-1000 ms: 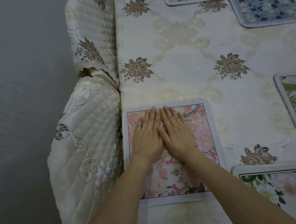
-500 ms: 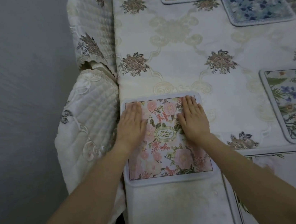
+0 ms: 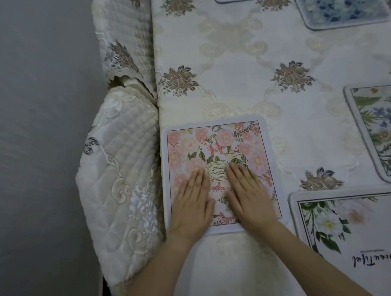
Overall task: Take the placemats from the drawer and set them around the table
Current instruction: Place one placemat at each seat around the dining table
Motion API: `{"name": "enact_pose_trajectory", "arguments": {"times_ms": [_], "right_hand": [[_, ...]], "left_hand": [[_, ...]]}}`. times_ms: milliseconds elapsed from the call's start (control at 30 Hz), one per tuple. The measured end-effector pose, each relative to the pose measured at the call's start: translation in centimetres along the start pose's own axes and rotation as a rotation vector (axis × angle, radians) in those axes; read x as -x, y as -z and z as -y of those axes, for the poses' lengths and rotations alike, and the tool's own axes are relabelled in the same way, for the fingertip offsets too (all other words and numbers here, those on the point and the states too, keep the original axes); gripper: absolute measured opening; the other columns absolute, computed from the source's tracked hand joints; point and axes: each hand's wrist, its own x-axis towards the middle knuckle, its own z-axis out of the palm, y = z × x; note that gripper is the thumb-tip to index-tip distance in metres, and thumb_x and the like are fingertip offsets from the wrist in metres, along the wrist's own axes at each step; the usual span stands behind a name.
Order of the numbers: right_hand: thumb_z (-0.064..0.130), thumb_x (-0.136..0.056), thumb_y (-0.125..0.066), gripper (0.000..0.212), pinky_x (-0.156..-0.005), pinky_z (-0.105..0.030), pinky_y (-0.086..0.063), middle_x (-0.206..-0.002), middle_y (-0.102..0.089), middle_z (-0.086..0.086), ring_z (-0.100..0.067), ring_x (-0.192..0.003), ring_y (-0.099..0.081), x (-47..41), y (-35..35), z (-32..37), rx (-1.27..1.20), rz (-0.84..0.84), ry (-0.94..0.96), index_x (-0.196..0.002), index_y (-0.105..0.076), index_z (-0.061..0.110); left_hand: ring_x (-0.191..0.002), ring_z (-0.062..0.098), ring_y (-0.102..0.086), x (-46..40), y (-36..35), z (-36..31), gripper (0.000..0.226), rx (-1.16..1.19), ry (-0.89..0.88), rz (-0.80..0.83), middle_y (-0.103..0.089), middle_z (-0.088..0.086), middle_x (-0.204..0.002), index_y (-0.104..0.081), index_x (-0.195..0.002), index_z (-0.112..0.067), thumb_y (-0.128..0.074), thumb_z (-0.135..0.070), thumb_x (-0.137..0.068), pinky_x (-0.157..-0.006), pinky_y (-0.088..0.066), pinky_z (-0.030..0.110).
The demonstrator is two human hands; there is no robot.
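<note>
Pink flowers are covering the placemat (image 3: 217,150) lying flat at the left edge of the surface (image 3: 241,72), near its front corner. Both hands, the left (image 3: 191,203) and the right (image 3: 248,195), are resting palm-down on its near half, fingers straight and together, gripping nothing. Four other placemats are lying along the far, right and front edges.

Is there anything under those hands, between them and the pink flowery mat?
Nothing visible. The left hand and right hand both lie flat, palms down, directly on the pink placemat, which rests flat on the tablecloth at the table's left edge, beside a quilted chair.
</note>
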Motion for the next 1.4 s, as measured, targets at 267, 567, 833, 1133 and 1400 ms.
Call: {"name": "enact_pose_trajectory", "arguments": {"times_ms": [267, 567, 833, 1133, 1400], "right_hand": [[0.043, -0.101, -0.018, 0.057, -0.12, -0.032, -0.001, -0.16, -0.001, 0.008, -0.005, -0.146, 0.008, 1.8, 2.1, -2.7, -0.011, 0.011, -0.103, -0.153, -0.003, 0.024], [0.038, -0.098, -0.029, 0.052, -0.096, -0.037, -0.041, -0.149, -0.036, -0.005, -0.027, -0.134, -0.036, 1.2, 7.7, 0.4, -0.079, 0.124, -0.17, -0.144, -0.033, 0.016], [0.021, -0.098, -0.045, 0.037, -0.093, -0.036, -0.044, -0.126, -0.059, -0.006, -0.024, -0.117, -0.051, 8.2, 13.5, 7.5, -0.13, -0.269, -0.187, -0.134, -0.05, 0.012], [0.041, -0.098, -0.03, 0.052, -0.104, -0.04, -0.041, -0.137, -0.053, -0.004, -0.024, -0.128, -0.047, 22.3, 8.8, 19.8, -0.063, -0.432, -0.513, -0.14, -0.045, 0.015], [0.048, -0.097, -0.028, 0.054, -0.106, -0.045, -0.038, -0.145, -0.045, -0.002, -0.025, -0.135, -0.039, 34.1, 0.5, 30.4, -0.081, -0.364, -0.909, -0.145, -0.036, 0.025]], "left_hand": [[-0.147, 0.02, -0.009, 1.5, 1.2, 2.0, 0.06, 0.054, 0.075, 0.027, -0.015, 0.01, -0.158, -0.017, -0.15, -0.005, -0.019, -0.038, -0.1, -0.119, -0.006, 0.033], [-0.13, 0.027, -0.036, -0.3, 7.5, 0.9, 0.043, -0.106, -0.016, 0.234, -0.04, 0.012, -0.142, -0.035, -0.139, -0.007, -0.034, -0.022, -0.1, -0.105, -0.033, 0.033], [-0.091, 0.025, -0.058, 3.2, 14.6, -0.5, 0.026, 0.032, -0.307, -0.156, -0.065, 0.005, -0.101, -0.062, -0.113, -0.009, -0.048, -0.019, -0.093, -0.075, -0.047, 0.034], [-0.118, 0.024, -0.055, 15.2, 16.0, 2.3, 0.043, 0.227, -0.653, -0.211, -0.061, 0.006, -0.128, -0.057, -0.13, -0.007, -0.042, -0.029, -0.096, -0.099, -0.045, 0.041], [-0.134, 0.021, -0.041, 23.5, 11.6, 8.2, 0.052, 0.102, -0.88, 0.135, -0.051, -0.004, -0.141, -0.045, -0.141, -0.023, -0.024, -0.045, -0.099, -0.111, -0.026, 0.038]]}}
